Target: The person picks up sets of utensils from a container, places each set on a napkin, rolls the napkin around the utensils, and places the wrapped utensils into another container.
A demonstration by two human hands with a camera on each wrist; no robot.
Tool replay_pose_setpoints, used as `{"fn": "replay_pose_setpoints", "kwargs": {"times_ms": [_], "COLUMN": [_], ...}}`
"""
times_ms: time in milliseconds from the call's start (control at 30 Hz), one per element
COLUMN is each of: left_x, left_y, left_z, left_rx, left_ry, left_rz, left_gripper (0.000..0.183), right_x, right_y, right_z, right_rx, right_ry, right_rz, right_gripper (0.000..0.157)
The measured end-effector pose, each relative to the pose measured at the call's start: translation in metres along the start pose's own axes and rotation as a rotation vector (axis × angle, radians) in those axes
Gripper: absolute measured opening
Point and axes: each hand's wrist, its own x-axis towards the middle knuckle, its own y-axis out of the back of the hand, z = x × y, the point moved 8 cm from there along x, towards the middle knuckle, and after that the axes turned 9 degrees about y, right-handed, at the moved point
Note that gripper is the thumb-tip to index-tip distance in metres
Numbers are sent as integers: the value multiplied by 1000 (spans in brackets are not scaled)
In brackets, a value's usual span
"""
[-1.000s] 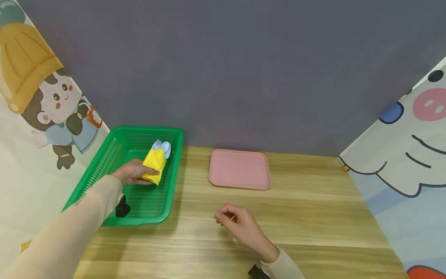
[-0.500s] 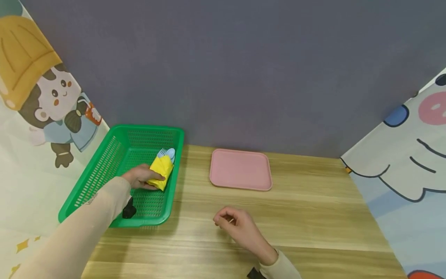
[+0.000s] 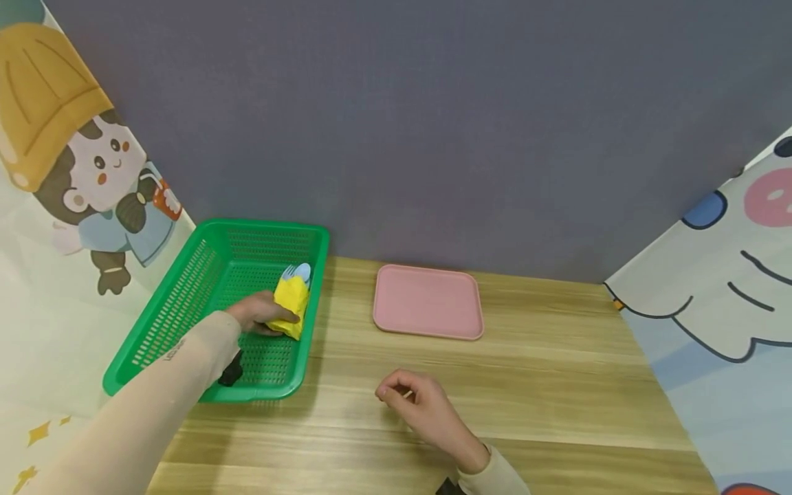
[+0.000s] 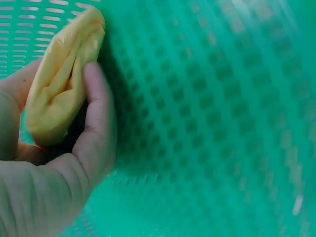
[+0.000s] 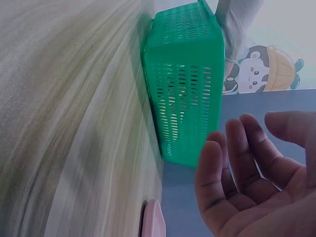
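Observation:
My left hand (image 3: 260,314) reaches into the green basket (image 3: 320,275) and grips a yellow cloth bundle (image 3: 291,297) near the basket's right wall. A pale blue fork (image 3: 288,272) and a spoon (image 3: 302,271) stick out of the bundle's far end. In the left wrist view, thumb and fingers close around the folded yellow bundle (image 4: 64,81). Away from the basket, my right hand (image 3: 421,410) hovers over the table with loosely curled fingers, holding nothing; the right wrist view shows its curved fingers (image 5: 209,173) with a gap to the thumb.
A pink tray (image 3: 428,301) lies on the wooden table (image 3: 544,371), right of the basket and near the grey back wall (image 3: 433,137). Cartoon-printed panels stand at the left and right sides.
My left hand has shifted right and slightly toward me with the yellow bundle, closer to the basket's right wall. My right hand has barely moved.

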Motion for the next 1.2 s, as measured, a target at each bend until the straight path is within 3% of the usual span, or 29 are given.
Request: {"fn": "replay_pose_setpoints", "kwargs": {"times_ms": [100, 333, 433, 600, 767, 1033, 1200], "left_x": [-6, -23, -29, -37, -41, -49, -66], "left_y": [4, 0, -8, -11, -8, -5, -7], "left_z": [2, 26, 28, 20, 12, 12, 27], "left_rx": [168, 897, 1033, 1055, 1005, 1018, 1048], "left_ry": [2, -26, 32, 159, 207, 159, 56], "left_rz": [54, 266, 319, 334, 307, 285, 298], "left_gripper": [48, 48, 57, 75, 86, 83, 69], "right_x": [-1, -2, -3, -5, -8, -11, -14], "right_y": [0, -2, -2, -2, -2, 1, 7], "right_z": [1, 1, 0, 1, 3, 0, -1], "right_rx": [-5, -5, -6, -1, 6, -5, -6], "right_ry": [-2, 1, -4, -12, -21, -23, -33], "right_rz": [1, -2, -5, -6, 2, 7, 10], "right_gripper": [11, 17, 19, 21, 24, 23, 22]}}
